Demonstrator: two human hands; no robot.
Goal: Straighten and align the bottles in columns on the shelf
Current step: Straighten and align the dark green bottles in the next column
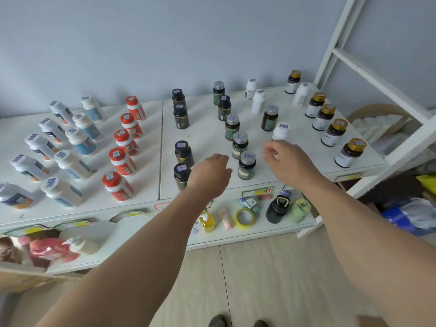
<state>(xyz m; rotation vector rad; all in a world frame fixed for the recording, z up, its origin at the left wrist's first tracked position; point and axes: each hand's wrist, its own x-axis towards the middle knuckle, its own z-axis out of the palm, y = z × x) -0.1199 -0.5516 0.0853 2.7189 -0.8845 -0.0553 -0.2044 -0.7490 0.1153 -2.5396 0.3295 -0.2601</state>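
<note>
Many bottles stand in rough columns on the white shelf top (203,128). At the left are white bottles (70,162) and red-capped bottles (121,161). Dark black-capped bottles (183,153) stand in the middle, then green silver-capped bottles (246,165) in a slanting line. White bottles (258,101) and gold-capped dark bottles (350,152) stand on the right. My left hand (212,173) hovers between the black-capped and green bottles, holding nothing. My right hand (286,161) hangs with curled fingers just in front of a white bottle (280,131), and part of that bottle is hidden.
A lower shelf (271,228) holds a yellow pump bottle (207,221), a roll of yellow tape (245,218), a black jar and a green jar. A white metal frame (377,74) rises at the right, with a basket and bags behind it. A blue wall backs the shelf.
</note>
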